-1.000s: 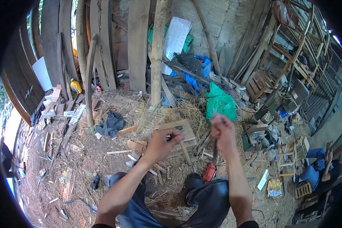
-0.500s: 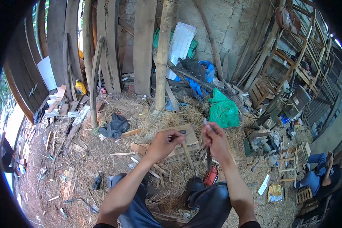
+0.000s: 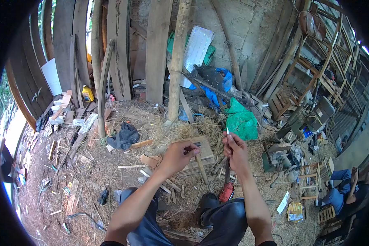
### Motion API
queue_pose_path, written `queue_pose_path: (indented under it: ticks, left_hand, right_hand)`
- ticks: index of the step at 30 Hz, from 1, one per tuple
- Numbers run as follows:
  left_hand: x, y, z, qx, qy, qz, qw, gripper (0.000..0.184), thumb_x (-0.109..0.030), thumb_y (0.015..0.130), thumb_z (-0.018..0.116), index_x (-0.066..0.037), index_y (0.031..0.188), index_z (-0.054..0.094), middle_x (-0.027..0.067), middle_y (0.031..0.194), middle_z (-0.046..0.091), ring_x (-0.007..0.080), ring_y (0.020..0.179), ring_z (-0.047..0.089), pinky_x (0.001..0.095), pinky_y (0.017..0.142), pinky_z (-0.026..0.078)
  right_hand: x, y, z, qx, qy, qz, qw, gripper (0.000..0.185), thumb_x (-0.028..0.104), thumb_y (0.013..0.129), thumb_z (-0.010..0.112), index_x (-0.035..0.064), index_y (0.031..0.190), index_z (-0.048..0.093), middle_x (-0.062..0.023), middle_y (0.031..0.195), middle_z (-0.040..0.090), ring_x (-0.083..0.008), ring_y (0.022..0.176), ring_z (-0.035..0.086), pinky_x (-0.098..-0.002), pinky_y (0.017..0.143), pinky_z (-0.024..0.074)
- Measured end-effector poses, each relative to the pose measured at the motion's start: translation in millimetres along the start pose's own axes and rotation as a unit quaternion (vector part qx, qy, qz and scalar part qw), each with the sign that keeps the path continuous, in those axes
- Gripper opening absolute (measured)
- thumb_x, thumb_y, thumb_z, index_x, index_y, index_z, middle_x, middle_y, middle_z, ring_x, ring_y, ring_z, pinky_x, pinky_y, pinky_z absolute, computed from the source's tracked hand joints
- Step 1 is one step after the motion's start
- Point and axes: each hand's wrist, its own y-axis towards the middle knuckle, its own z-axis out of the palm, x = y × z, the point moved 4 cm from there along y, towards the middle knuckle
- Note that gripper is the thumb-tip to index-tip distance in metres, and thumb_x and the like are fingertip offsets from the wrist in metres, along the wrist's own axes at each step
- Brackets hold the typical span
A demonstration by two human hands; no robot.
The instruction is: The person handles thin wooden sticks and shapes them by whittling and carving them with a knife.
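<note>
My left hand (image 3: 179, 158) is closed in a pinch over a low wooden block (image 3: 205, 152); whatever lies between its fingertips is too small to make out. Beside those fingertips a hammer's wooden handle (image 3: 202, 169) slants down, its dark head (image 3: 197, 144) on the block. My right hand (image 3: 235, 151), to the right of the block, is closed around a long dark tool (image 3: 227, 169) that points downward. A thin white tip (image 3: 228, 131) sticks up above its thumb. Below the tool a red object (image 3: 226, 192) lies by my foot.
A green plastic bag (image 3: 242, 123) lies beyond my right hand. A wooden post (image 3: 177, 69) rises behind the block. Dark cloth (image 3: 124, 136) and wood scraps lie left. A small wooden frame (image 3: 310, 181) stands right, near a seated person (image 3: 342, 190).
My right hand has moved slightly left and down, and the white tip now points up. My left hand stays near the hammer. The view has shifted slightly.
</note>
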Motion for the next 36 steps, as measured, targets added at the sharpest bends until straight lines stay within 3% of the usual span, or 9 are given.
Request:
queue_pose_path:
  ticks: [4,8,13,19,24,27,29,33,36]
  left_hand:
    - [-9.3,-0.3,5.2,-0.019,0.021,0.027,0.999,0.014,-0.01,0.084,0.065,0.003,0.09,0.064,0.0091,0.078,0.063,0.0134,0.068,0.058,0.0291,0.064,0.046]
    - [-8.5,-3.5,2.4,-0.033,0.022,0.059,0.997,0.013,-0.009,0.083,0.065,0.002,0.09,0.065,0.0088,0.076,0.063,0.0129,0.065,0.056,0.0293,0.062,0.045]
    - [-5.5,-7.5,-9.0,-0.015,-0.003,0.023,1.0,0.013,-0.009,0.082,0.066,0.001,0.09,0.065,0.0084,0.074,0.062,0.0121,0.064,0.055,0.0282,0.06,0.044]
    - [-7.3,-3.7,6.9,-0.032,-0.005,0.039,0.999,0.014,-0.011,0.084,0.065,0.001,0.091,0.065,0.0083,0.075,0.063,0.0108,0.067,0.055,0.0279,0.063,0.045]
    - [-8.1,-3.5,6.6,-0.02,-0.018,0.028,0.999,0.014,-0.01,0.084,0.065,0.002,0.091,0.065,0.0076,0.075,0.064,0.0104,0.068,0.055,0.0273,0.064,0.045]
    - [-2.3,-7.1,0.8,-0.02,-0.022,0.028,0.999,0.015,-0.011,0.084,0.065,0.003,0.09,0.065,0.0062,0.074,0.063,0.0094,0.067,0.054,0.0267,0.063,0.045]
    - [1.6,-11.8,-6.4,-0.013,-0.013,0.017,1.0,0.016,-0.011,0.084,0.065,0.003,0.09,0.065,0.0053,0.073,0.063,0.0089,0.067,0.054,0.0264,0.063,0.045]
    - [3.6,-9.4,-5.8,-0.01,-0.016,0.001,1.0,0.017,-0.013,0.084,0.066,0.003,0.089,0.065,0.0046,0.074,0.064,0.0076,0.067,0.054,0.0254,0.061,0.044]
    - [-0.4,-7.4,3.7,-0.012,-0.01,0.005,1.0,0.017,-0.015,0.084,0.065,0.001,0.089,0.066,0.0074,0.073,0.064,0.0102,0.064,0.054,0.0278,0.059,0.043]
  right_hand:
    - [-20.1,-21.5,33.2,0.112,-0.04,0.105,0.987,0.019,0.016,0.093,0.053,0.0013,0.101,0.06,0.0018,0.073,0.056,-0.0036,0.051,0.037,-0.0188,0.045,0.0278]
    - [-19.2,-12.4,24.7,0.08,-0.029,0.087,0.993,0.014,0.014,0.093,0.052,0.0021,0.093,0.06,0.0025,0.07,0.053,-0.0028,0.052,0.037,-0.0188,0.044,0.0267]
    - [-3.2,4.8,-17.6,0.018,0.068,0.055,0.996,0.015,0.013,0.092,0.052,0.0011,0.1,0.058,0.0027,0.077,0.055,-0.0023,0.051,0.037,-0.0184,0.043,0.0271]
    - [-19.7,-22.0,34.9,0.117,0.013,0.12,0.986,0.017,0.018,0.091,0.057,0.0014,0.097,0.059,0.0032,0.069,0.053,-0.0035,0.051,0.038,-0.019,0.045,0.0278]
    - [-14.2,-15.9,30.6,0.12,-0.01,0.102,0.988,0.017,0.016,0.091,0.057,0.0016,0.099,0.059,0.0011,0.075,0.058,-0.0035,0.05,0.039,-0.0187,0.045,0.0293]
    - [-15.0,-5.0,6.7,0.082,-0.038,0.096,0.991,0.014,0.013,0.091,0.055,0.0015,0.097,0.059,0.0021,0.07,0.055,-0.0046,0.051,0.04,-0.0195,0.044,0.0279]
    - [-0.1,9.2,-28.3,0.006,0.044,0.035,0.998,0.015,0.012,0.091,0.054,0.0019,0.101,0.059,0.0012,0.075,0.058,-0.0042,0.051,0.039,-0.0191,0.043,0.0275]
    - [5.6,-7.4,-11.2,-0.011,0.063,0.052,0.997,0.018,0.009,0.091,0.053,-0.0002,0.106,0.055,-0.0004,0.074,0.055,-0.0044,0.051,0.037,-0.0192,0.045,0.028]
    - [-17.7,-21.1,26.6,0.111,-0.005,0.107,0.988,0.017,0.012,0.092,0.053,0.0023,0.104,0.059,0.0008,0.078,0.06,-0.0038,0.052,0.039,-0.0194,0.045,0.0282]
